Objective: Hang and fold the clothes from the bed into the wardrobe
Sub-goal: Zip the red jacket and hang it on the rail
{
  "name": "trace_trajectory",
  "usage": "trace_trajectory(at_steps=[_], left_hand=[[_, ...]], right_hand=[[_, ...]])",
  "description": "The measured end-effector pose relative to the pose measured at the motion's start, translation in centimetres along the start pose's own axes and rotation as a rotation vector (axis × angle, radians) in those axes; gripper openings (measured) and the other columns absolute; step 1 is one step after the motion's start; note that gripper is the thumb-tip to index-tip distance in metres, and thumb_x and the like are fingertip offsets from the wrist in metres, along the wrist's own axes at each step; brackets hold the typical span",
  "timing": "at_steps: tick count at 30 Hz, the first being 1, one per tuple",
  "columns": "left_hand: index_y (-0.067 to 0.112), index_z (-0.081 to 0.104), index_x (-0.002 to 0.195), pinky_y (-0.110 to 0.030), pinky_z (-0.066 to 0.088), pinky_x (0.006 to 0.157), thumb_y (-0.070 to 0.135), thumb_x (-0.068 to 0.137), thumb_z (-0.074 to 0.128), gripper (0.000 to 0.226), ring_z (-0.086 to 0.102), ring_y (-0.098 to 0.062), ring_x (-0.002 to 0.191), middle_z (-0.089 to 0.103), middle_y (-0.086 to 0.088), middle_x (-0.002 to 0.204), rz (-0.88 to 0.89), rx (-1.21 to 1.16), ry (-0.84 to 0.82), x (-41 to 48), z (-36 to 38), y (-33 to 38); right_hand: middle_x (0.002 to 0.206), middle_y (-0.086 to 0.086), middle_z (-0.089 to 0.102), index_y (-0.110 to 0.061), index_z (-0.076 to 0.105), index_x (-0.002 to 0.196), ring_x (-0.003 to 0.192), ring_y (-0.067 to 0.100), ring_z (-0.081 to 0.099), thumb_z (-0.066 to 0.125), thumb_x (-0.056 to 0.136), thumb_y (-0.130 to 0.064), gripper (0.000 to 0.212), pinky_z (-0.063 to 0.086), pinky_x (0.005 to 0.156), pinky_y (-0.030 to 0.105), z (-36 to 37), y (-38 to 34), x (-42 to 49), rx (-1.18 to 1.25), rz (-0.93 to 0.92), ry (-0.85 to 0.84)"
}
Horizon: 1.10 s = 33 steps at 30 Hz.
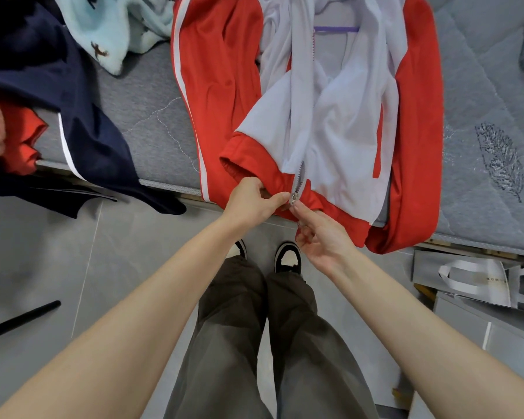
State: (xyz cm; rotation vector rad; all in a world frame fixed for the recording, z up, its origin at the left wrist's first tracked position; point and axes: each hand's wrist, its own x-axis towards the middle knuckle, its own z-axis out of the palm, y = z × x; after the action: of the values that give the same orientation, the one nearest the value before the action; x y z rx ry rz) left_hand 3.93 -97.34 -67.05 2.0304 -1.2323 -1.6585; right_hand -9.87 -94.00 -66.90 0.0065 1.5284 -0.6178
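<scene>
Judging by the layout, little is done yet: the red-and-white zip-up track jacket [339,122] lies open on the grey quilted bed [481,86], with a purple hanger [336,28] already inside its shoulders. The left hand [251,201] pinches the red hem beside the metal zipper slider [294,196], and the right hand [321,237] closes its fingers [303,211] on the opposite zipper end. A navy white-striped garment [82,122] and a pale blue fleece [115,28] still wait on the bed. No wardrobe shows.

Grey quilted mattress [152,116], a feather motif stitched at its right. Spread open on it, a red and white jacket [345,116], hem hanging over the near edge. Left of that, a navy garment [82,116] draped over the edge toward the tiled floor [43,252]; behind, a crumpled pale blue fleece [112,22].
</scene>
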Motion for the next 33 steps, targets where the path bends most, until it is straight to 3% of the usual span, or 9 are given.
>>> trace_trajectory(at_steps=[4,7,10,14,19,23,26,29,33], left_hand=[[0.011,0.072,0.097,-0.041,0.052,0.09,0.035,0.08,0.075,0.029,0.067,-0.017,0.093,0.073,-0.001,0.094,0.003,-0.023,0.014,-0.2,-0.6,-0.5],[0.017,0.072,0.086,-0.036,0.054,0.087,0.034,0.078,0.077,0.021,0.067,-0.012,0.088,0.072,0.005,0.087,0.013,-0.032,-0.001,-0.3,-0.8,-0.2],[0.02,0.068,0.077,-0.032,0.054,0.08,0.035,0.076,0.078,0.018,0.066,-0.01,0.082,0.071,0.007,0.08,-0.005,-0.035,0.012,-0.5,-0.6,0.0],[0.011,0.071,0.088,-0.038,0.053,0.086,0.033,0.08,0.075,0.024,0.067,-0.016,0.088,0.072,-0.001,0.088,-0.014,0.012,-0.02,-1.0,-0.5,0.2],[0.002,0.064,0.076,-0.037,0.047,0.071,0.032,0.084,0.07,0.032,0.057,-0.021,0.072,0.063,-0.007,0.073,-0.051,0.099,0.024,-1.4,0.1,-0.4],[0.017,0.042,0.055,-0.024,0.029,0.049,0.031,0.086,0.069,0.043,0.04,-0.01,0.052,0.042,0.007,0.052,-0.094,0.092,0.057,-2.1,2.7,-1.4],[0.019,0.052,0.061,-0.025,0.038,0.056,0.031,0.087,0.068,0.033,0.051,-0.011,0.06,0.053,0.007,0.06,-0.112,0.011,0.066,-2.8,4.2,-2.4],[0.013,0.066,0.08,-0.033,0.049,0.074,0.032,0.088,0.066,0.02,0.063,-0.02,0.08,0.068,-0.003,0.08,-0.104,-0.032,0.068,-3.5,4.4,-3.5],[0.01,0.067,0.086,-0.029,0.044,0.068,0.028,0.09,0.063,0.018,0.061,-0.019,0.08,0.068,-0.004,0.083,-0.068,-0.044,0.056,-4.9,4.0,-5.0]], right_hand=[[0.074,-0.008,0.069,-0.014,0.071,0.085,0.058,0.005,0.037,0.071,0.085,-0.029,0.015,0.041,0.065,0.02,-0.4,-0.8,-0.1,-0.29,-0.024,-0.048],[0.085,-0.006,0.071,-0.016,0.074,0.098,0.059,0.006,0.041,0.064,0.09,-0.036,0.023,0.042,0.067,0.022,-0.6,-1.5,-0.5,-0.32,0.088,-0.142],[0.083,-0.007,0.071,-0.02,0.075,0.094,0.062,0.008,0.041,0.063,0.09,-0.036,0.021,0.04,0.067,0.022,-0.7,-1.9,-0.8,-0.361,0.132,-0.217],[0.084,-0.008,0.07,-0.019,0.073,0.1,0.064,0.007,0.042,0.063,0.09,-0.036,0.022,0.037,0.068,0.022,-1.1,-2.2,-1.3,-0.459,0.171,-0.251],[0.07,-0.005,0.064,-0.019,0.064,0.073,0.051,0.005,0.04,0.06,0.092,-0.033,0.024,0.034,0.05,0.017,-1.9,-4.1,-1.6,-0.505,0.192,-0.2],[0.068,-0.005,0.061,-0.018,0.062,0.075,0.048,0.006,0.038,0.055,0.095,-0.03,0.025,0.031,0.051,0.019,-2.1,-4.6,-1.7,-0.67,0.167,-0.128],[0.068,-0.004,0.064,-0.017,0.061,0.081,0.052,0.008,0.038,0.051,0.096,-0.027,0.021,0.031,0.053,0.02,-1.9,-4.1,-1.8,-0.828,0.149,-0.129],[0.065,-0.006,0.065,-0.019,0.062,0.084,0.053,0.008,0.037,0.051,0.095,-0.029,0.018,0.031,0.055,0.021,-1.8,-3.2,-1.8,-0.947,0.148,-0.204],[0.057,-0.008,0.057,-0.018,0.061,0.08,0.045,0.006,0.036,0.052,0.096,-0.027,0.021,0.026,0.044,0.017,-1.6,-2.1,-2.0,-0.927,0.177,-0.261]])
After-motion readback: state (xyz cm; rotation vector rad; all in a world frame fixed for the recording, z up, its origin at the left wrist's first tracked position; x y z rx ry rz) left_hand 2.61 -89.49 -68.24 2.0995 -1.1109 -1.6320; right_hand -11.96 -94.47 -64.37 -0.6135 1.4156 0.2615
